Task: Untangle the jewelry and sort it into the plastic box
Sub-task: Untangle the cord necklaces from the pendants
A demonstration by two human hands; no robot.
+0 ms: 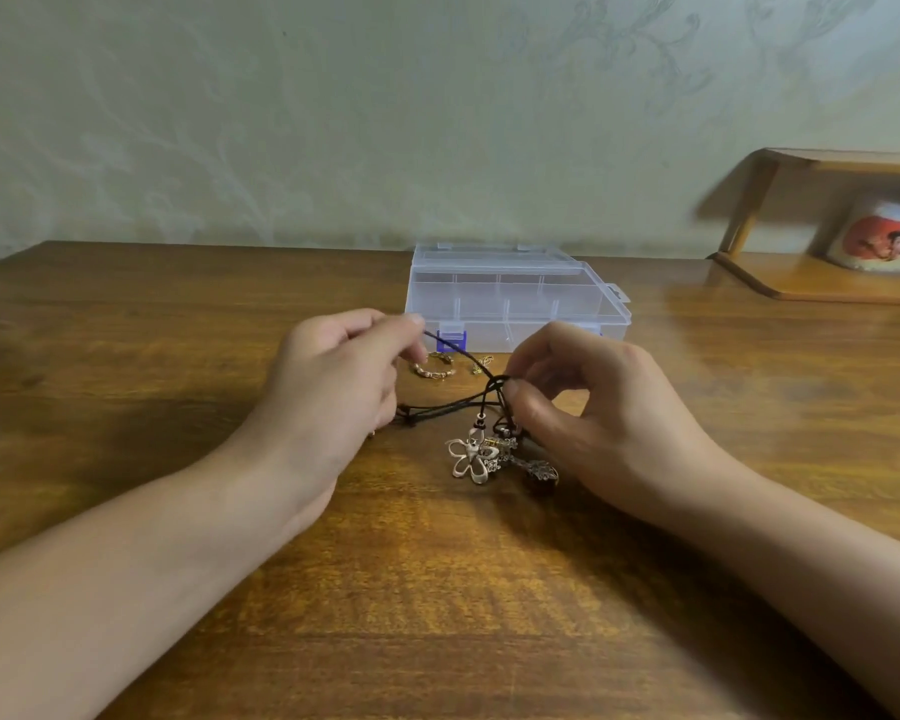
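On the wooden table, just in front of the plastic box, the untangling is under way and, by my reading, far from done. Left hand pinches one end of a black cord and draws it up and to the left; right hand pinches the knot where several cords cross, just above the pendants. A pale flower pendant and a darker metal pendant lie touching each other on the table, not yet separated. A few small gold-coloured pieces lie between the hands and the box — apparently loose but not sorted. Its lid looks closed and the compartments appear to hold nothing, so all sorting remains.
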